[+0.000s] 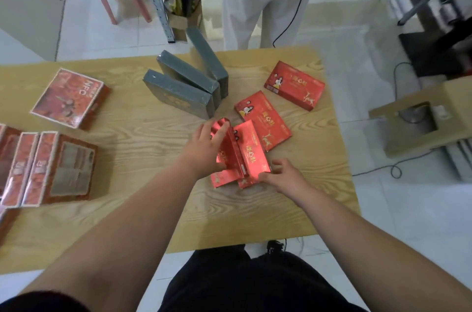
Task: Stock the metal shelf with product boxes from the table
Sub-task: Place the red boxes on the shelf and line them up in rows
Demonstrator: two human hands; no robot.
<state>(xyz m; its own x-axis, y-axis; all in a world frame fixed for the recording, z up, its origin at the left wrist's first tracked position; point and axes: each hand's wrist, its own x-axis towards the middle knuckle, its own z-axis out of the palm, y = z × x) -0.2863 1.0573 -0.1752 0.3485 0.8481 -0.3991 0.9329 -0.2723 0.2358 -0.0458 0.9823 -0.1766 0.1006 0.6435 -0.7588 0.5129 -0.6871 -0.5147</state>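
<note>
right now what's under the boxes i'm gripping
Another red box pokes out flat on the table beneath the gripped boxes; they, left hand and right hand hide the rest.

Left sleeve [35, 300]: short, dark, seen on the upper arm.
Forearms [143, 212]: bare down to left hand [204, 148] and right hand [283, 176].
Lower garment [255, 283]: black, loose, softly creased.
</note>
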